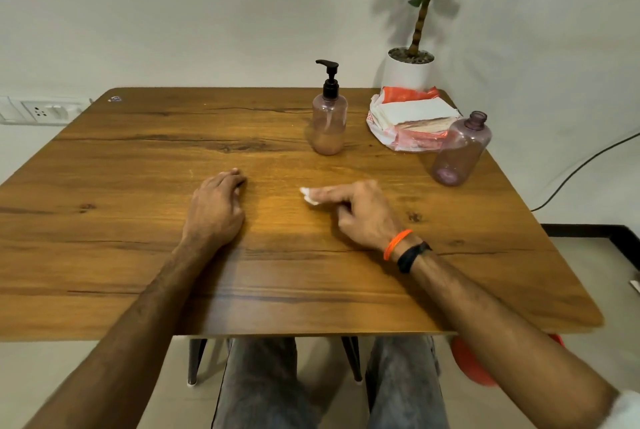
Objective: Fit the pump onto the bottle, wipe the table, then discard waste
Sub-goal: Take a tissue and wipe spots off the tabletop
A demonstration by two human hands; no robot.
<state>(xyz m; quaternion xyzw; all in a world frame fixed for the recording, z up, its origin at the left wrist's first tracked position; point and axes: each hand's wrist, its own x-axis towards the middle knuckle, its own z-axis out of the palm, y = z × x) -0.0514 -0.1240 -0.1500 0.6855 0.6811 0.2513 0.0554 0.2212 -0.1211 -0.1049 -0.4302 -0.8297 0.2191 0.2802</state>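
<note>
A translucent pink bottle (329, 123) stands upright at the back middle of the wooden table (138, 255), its black pump (329, 80) fitted on the neck. A second pink bottle (460, 149), with no cap, stands at the right. My right hand (360, 212) lies on the table with two fingers stretched out, pressing a small white tissue piece (309, 195) against the wood. My left hand (216, 208) rests on the table to its left with loosely curled fingers, holding nothing.
A plastic pack of white tissues (412, 120) lies at the back right, beside the uncapped bottle. A potted plant (410, 68) stands behind it. A red bin (474, 364) shows under the table's right front corner. A black cable (585, 165) runs at the right.
</note>
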